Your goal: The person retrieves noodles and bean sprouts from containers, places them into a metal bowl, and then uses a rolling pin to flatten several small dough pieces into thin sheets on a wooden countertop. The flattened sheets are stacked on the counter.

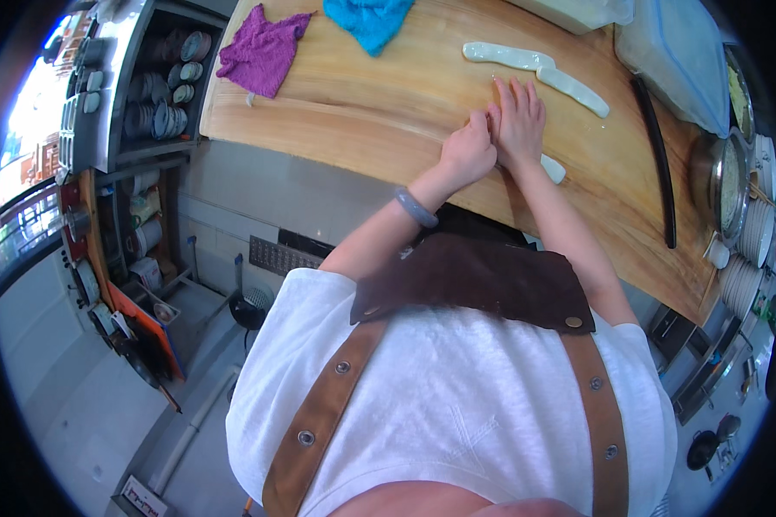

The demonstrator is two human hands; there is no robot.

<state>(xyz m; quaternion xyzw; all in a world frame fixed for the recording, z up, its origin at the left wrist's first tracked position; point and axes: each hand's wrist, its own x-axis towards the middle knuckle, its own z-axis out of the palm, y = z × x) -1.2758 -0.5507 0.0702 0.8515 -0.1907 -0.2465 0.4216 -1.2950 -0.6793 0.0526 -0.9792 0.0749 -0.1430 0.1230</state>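
Observation:
My left hand point(469, 150), with a bangle on the wrist, is curled at the near part of the wooden worktop point(375, 116); its fingers touch my right hand point(519, 126). The right hand lies palm down with its fingers stretched out. Whether anything is between the hands cannot be seen. A short piece of white dough point(553, 169) shows beside the right wrist, partly hidden by it. Beyond the hands two long glossy dough strips, one on the left point(501, 55) and one on the right point(574, 92), lie end to end and touch.
A purple cloth point(265, 52) and a blue cloth point(370, 22) lie at the far left. On the right are a dark rod point(656, 161), a clear plastic bin point(676, 64), a metal bowl point(727, 184) and stacked plates point(740, 284). Shelves with bowls point(168, 121) stand beyond the left edge.

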